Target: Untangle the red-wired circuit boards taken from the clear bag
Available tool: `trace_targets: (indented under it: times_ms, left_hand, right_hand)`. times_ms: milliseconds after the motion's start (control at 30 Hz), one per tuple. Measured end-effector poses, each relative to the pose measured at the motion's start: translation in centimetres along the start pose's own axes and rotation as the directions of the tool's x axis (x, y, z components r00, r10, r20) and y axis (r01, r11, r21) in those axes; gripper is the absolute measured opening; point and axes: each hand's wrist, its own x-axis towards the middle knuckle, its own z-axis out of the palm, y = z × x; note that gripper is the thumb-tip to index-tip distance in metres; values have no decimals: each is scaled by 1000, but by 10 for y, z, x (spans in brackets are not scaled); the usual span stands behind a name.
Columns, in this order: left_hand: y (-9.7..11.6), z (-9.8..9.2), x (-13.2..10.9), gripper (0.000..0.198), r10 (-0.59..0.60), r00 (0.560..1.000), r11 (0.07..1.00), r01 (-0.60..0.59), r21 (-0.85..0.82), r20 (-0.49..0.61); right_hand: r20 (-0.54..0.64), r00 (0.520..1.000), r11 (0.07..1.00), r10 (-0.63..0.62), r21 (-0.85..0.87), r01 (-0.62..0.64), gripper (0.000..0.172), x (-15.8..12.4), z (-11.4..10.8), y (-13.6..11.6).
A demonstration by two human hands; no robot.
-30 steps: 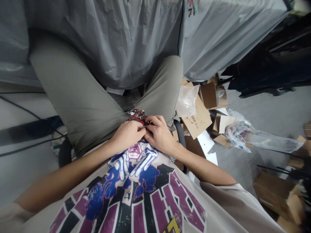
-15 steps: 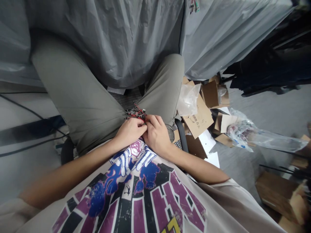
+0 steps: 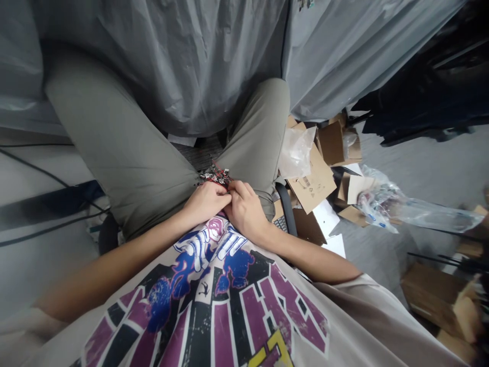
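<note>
A tangled bundle of thin red and black wires [image 3: 217,175] with small connectors rests at my lap, just beyond my fingers. My left hand [image 3: 206,202] is closed at the near side of the bundle, thumb pressed against the fingers. Close against it, my right hand [image 3: 247,210] is also closed, its fingers curled around the bundle's near right end. The fingertips of both hands meet, and the pieces of wire pinched inside them are hidden from above.
Grey sheeting [image 3: 183,61] hangs in front of my knees. To the right, beside a chair armrest [image 3: 286,209], lie opened cardboard boxes [image 3: 311,178] and clear plastic wrapping [image 3: 385,199]. Black cables [image 3: 49,232] run along the left side. Another carton [image 3: 431,290] sits at the lower right.
The view has shifted slightly. The wire bundle has changed its shape a little; both hands stay together in nearly the same place, still closed.
</note>
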Motion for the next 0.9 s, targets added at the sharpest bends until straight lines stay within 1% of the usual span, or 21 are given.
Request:
trace_targets:
  times_ms: [267, 500, 667, 800, 900]
  left_hand:
    - [0, 0, -2, 25, -55, 998, 996, 58, -71, 40]
    - [-7, 1, -1, 22, -73, 994, 989, 83, -121, 83]
    - [-11, 4, -5, 19, -76, 992, 987, 89, -135, 100]
    - [-12, -1, -8, 20, -58, 992, 990, 71, -119, 112]
    - [-12, -6, -6, 22, -55, 989, 993, 68, -91, 139]
  right_hand:
    - [-1, 1000, 998, -1, 60, 1, 14, -2, 1, 0]
    - [8, 1000, 997, 15, 75, -16, 14, -7, 7, 1]
    - [25, 999, 997, 22, 78, -24, 21, -13, 11, 4]
    - [41, 999, 995, -18, 95, 14, 23, -17, 4, 4]
    - [61, 995, 990, -77, 122, 69, 24, -16, -10, 4]
